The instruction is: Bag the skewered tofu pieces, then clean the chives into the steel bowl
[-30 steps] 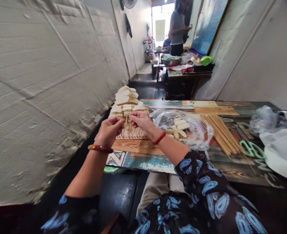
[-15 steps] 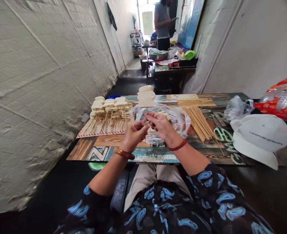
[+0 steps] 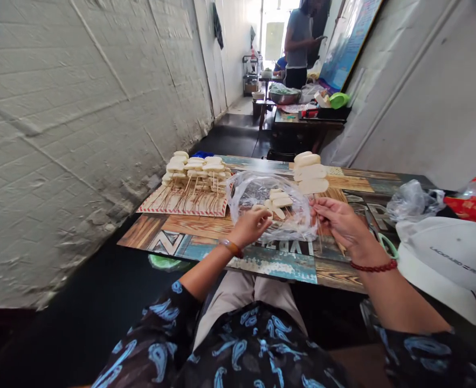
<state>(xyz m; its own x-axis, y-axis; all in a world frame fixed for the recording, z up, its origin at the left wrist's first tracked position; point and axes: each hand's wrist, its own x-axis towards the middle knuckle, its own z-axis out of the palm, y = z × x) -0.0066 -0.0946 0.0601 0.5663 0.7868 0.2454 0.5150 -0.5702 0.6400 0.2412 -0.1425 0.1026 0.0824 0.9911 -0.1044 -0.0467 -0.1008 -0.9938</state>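
Observation:
My right hand (image 3: 340, 222) pinches the stick of a skewer, held upright over the table's right part. Several pale oval rice cakes (image 3: 310, 173) are stacked along its top. My left hand (image 3: 250, 229) is at the near left side of a clear plastic bag (image 3: 238, 188), its fingers curled down by a pale piece; whether they grip it is hidden. Inside the spread bag lie loose rice cakes (image 3: 280, 198). To the left, many finished rice cake skewers (image 3: 199, 173) are piled on a paper sheet (image 3: 209, 207) with a striped edge, sticks toward me.
Bare sticks (image 3: 340, 195) lie partly behind my right hand. Green-handled scissors (image 3: 388, 245), a white cap (image 3: 435, 258), a crumpled plastic bag (image 3: 411, 200) and a red package (image 3: 474, 207) are on the right. Farther back, a person (image 3: 298, 48) stands by another table with a metal bowl (image 3: 285, 97).
My hands have moved apart. My right hand has carried the loaded skewer to the right, and my left hand has come to the bag's near left side. The view has shifted.

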